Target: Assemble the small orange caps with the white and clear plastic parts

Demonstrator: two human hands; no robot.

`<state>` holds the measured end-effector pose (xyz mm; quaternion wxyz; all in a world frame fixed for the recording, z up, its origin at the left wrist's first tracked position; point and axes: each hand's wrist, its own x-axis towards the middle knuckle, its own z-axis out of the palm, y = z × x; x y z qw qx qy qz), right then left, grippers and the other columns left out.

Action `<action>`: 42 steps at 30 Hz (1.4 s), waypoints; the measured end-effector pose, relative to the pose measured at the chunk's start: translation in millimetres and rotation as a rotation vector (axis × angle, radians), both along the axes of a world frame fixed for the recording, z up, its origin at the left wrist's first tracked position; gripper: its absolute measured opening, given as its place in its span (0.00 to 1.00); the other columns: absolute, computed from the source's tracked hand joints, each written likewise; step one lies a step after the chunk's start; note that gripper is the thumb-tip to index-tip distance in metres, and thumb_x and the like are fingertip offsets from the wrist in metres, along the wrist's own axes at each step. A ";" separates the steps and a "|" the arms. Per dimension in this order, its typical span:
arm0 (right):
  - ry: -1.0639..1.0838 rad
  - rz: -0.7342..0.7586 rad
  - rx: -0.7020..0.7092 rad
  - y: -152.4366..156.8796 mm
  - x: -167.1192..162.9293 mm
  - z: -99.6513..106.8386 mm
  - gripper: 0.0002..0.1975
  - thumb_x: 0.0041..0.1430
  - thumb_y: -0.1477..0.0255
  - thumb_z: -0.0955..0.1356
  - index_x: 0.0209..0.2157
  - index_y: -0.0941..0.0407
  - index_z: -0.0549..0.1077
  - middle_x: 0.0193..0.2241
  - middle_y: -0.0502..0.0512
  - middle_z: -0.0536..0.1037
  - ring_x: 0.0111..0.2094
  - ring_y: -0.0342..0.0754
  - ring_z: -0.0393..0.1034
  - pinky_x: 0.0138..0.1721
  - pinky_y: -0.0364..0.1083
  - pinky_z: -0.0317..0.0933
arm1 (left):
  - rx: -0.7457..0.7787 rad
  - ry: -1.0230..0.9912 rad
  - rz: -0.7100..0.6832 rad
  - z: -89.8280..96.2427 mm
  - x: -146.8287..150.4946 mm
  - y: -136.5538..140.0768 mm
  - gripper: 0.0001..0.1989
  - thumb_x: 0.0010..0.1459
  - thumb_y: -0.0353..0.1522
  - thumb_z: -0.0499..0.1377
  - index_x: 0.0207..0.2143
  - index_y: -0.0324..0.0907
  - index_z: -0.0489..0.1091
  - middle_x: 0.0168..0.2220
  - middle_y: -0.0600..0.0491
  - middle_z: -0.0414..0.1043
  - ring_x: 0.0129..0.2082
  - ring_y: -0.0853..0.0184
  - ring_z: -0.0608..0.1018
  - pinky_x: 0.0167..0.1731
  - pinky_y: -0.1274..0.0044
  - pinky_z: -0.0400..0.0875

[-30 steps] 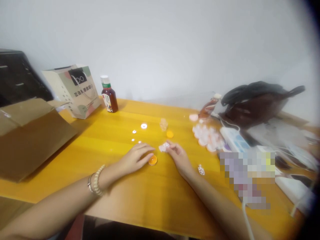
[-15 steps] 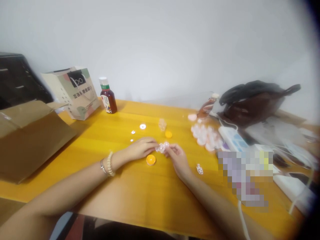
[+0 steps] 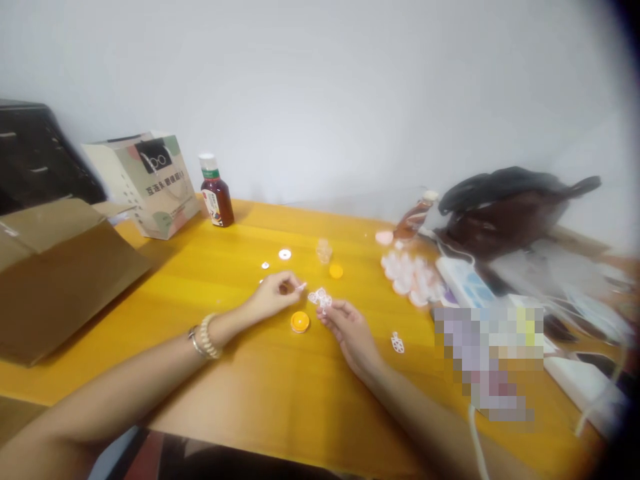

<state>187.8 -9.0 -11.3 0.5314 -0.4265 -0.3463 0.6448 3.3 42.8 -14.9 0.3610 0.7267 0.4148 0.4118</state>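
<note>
My right hand (image 3: 347, 331) pinches a white openwork piece (image 3: 321, 299) with rounded, lacy lobes, held just above the table. To its left, my left hand (image 3: 277, 293) is closed with thumb and forefinger together; a pale tip shows there, and I cannot make out whether it is a small part or a fingernail. Between and below the hands lies an orange-slice disc (image 3: 300, 322). A plain orange disc (image 3: 336, 271) and a clear, pinkish cup-like piece (image 3: 324, 251) are beyond them. Another white openwork piece (image 3: 397, 343) lies right of my right hand.
A white ring (image 3: 285, 255) and a small white part (image 3: 265, 265) lie beyond my left hand. At left stand a cardboard box (image 3: 70, 287), a paper bag (image 3: 165, 190) and a dark red bottle (image 3: 218, 200). Pink-white round pots (image 3: 413, 275) and a power strip (image 3: 467, 280) sit right.
My left hand has drawn back to the left, away from the white openwork piece, its fingers now curled into a pinch. My right hand keeps the piece and has shifted slightly left and down.
</note>
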 end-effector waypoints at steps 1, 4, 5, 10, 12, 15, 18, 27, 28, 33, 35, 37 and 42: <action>0.004 0.013 -0.009 -2.4 -1.3 0.1 0.13 0.40 0.67 0.74 0.26 0.55 0.68 0.26 0.51 0.77 0.28 0.43 0.71 0.36 0.45 0.65 | -0.041 -0.042 0.002 -1.7 -1.9 -3.6 0.09 0.53 0.34 0.57 0.27 0.37 0.64 0.31 0.51 0.71 0.31 0.70 0.73 0.32 0.77 0.68; 0.014 0.070 -0.026 -9.9 -5.8 0.5 0.12 0.41 0.66 0.73 0.26 0.56 0.68 0.26 0.51 0.77 0.28 0.43 0.71 0.35 0.45 0.65 | -0.144 -0.145 -0.030 -2.8 -7.4 -16.4 0.10 0.51 0.34 0.59 0.26 0.37 0.62 0.29 0.53 0.70 0.29 0.71 0.72 0.31 0.78 0.68; 0.015 0.087 -0.024 -12.0 -7.2 0.8 0.12 0.42 0.66 0.73 0.25 0.56 0.69 0.27 0.52 0.77 0.28 0.43 0.71 0.35 0.44 0.65 | -0.177 -0.171 -0.039 -1.5 -8.8 -20.3 0.10 0.51 0.35 0.59 0.26 0.37 0.62 0.29 0.53 0.71 0.28 0.72 0.73 0.31 0.78 0.68; 0.016 0.095 -0.015 -16.0 -10.3 3.6 0.11 0.42 0.67 0.73 0.25 0.56 0.69 0.26 0.51 0.78 0.27 0.42 0.71 0.35 0.44 0.65 | -0.237 -0.208 -0.069 8.7 -9.0 -28.8 0.10 0.51 0.34 0.60 0.34 0.37 0.65 0.29 0.53 0.71 0.29 0.72 0.74 0.32 0.77 0.68; 0.024 0.093 -0.023 -15.1 -10.2 3.7 0.11 0.42 0.67 0.73 0.25 0.56 0.69 0.26 0.51 0.78 0.27 0.42 0.70 0.35 0.44 0.65 | -0.230 -0.201 -0.081 10.1 -7.6 -28.5 0.11 0.53 0.34 0.59 0.37 0.37 0.66 0.30 0.53 0.71 0.30 0.71 0.74 0.34 0.77 0.69; 0.039 0.094 -0.030 -13.6 -10.0 2.2 0.11 0.43 0.67 0.73 0.25 0.56 0.69 0.27 0.51 0.78 0.27 0.41 0.70 0.35 0.43 0.64 | -0.190 -0.157 -0.091 11.3 -6.8 -28.7 0.11 0.54 0.34 0.57 0.39 0.37 0.67 0.32 0.51 0.71 0.32 0.70 0.74 0.35 0.76 0.69; 0.043 0.095 -0.034 -13.6 -10.7 0.8 0.11 0.42 0.67 0.73 0.25 0.56 0.70 0.26 0.50 0.77 0.27 0.41 0.70 0.34 0.42 0.64 | -0.119 -0.105 -0.099 15.8 -7.5 -31.9 0.10 0.55 0.32 0.57 0.40 0.38 0.69 0.36 0.50 0.72 0.35 0.69 0.74 0.38 0.76 0.68; 0.050 0.135 -0.033 -17.6 -13.2 5.1 0.10 0.41 0.68 0.74 0.24 0.57 0.73 0.22 0.49 0.76 0.24 0.39 0.68 0.31 0.40 0.62 | -0.047 -0.039 -0.170 20.7 -7.3 -42.6 0.11 0.55 0.32 0.56 0.40 0.38 0.69 0.35 0.49 0.73 0.32 0.69 0.74 0.35 0.76 0.69; 0.044 0.141 -0.034 -17.8 -13.0 5.5 0.09 0.41 0.68 0.74 0.25 0.58 0.73 0.22 0.49 0.76 0.24 0.39 0.68 0.30 0.40 0.62 | -0.031 -0.025 -0.189 21.4 -7.3 -42.9 0.10 0.56 0.32 0.56 0.39 0.38 0.69 0.36 0.49 0.73 0.33 0.69 0.74 0.36 0.76 0.69; 0.031 0.160 -0.042 -17.3 -11.3 4.9 0.08 0.42 0.69 0.73 0.25 0.58 0.75 0.22 0.50 0.77 0.25 0.39 0.68 0.32 0.39 0.62 | 0.182 0.086 -0.228 30.2 -10.2 -40.5 0.09 0.55 0.32 0.57 0.38 0.40 0.72 0.33 0.51 0.71 0.34 0.69 0.72 0.38 0.75 0.68; 0.035 0.155 -0.044 -17.0 -10.8 4.3 0.08 0.41 0.69 0.74 0.25 0.58 0.76 0.23 0.50 0.77 0.26 0.39 0.69 0.33 0.40 0.62 | 0.222 0.088 -0.243 32.0 -11.5 -38.5 0.09 0.55 0.32 0.57 0.38 0.41 0.72 0.35 0.50 0.69 0.36 0.69 0.72 0.41 0.74 0.67; 0.037 0.154 -0.046 -17.0 -10.6 4.2 0.09 0.40 0.69 0.74 0.26 0.57 0.76 0.24 0.50 0.77 0.26 0.40 0.70 0.34 0.41 0.63 | 0.229 0.081 -0.259 31.5 -12.2 -36.8 0.09 0.55 0.31 0.57 0.39 0.41 0.72 0.38 0.49 0.67 0.39 0.68 0.71 0.43 0.73 0.66; 0.026 0.184 -0.056 -18.1 -10.7 5.4 0.09 0.40 0.68 0.74 0.25 0.58 0.77 0.25 0.50 0.78 0.27 0.40 0.70 0.36 0.41 0.64 | 0.219 0.095 -0.322 28.2 -11.7 -36.1 0.09 0.55 0.30 0.57 0.40 0.42 0.72 0.40 0.49 0.67 0.41 0.67 0.71 0.45 0.73 0.65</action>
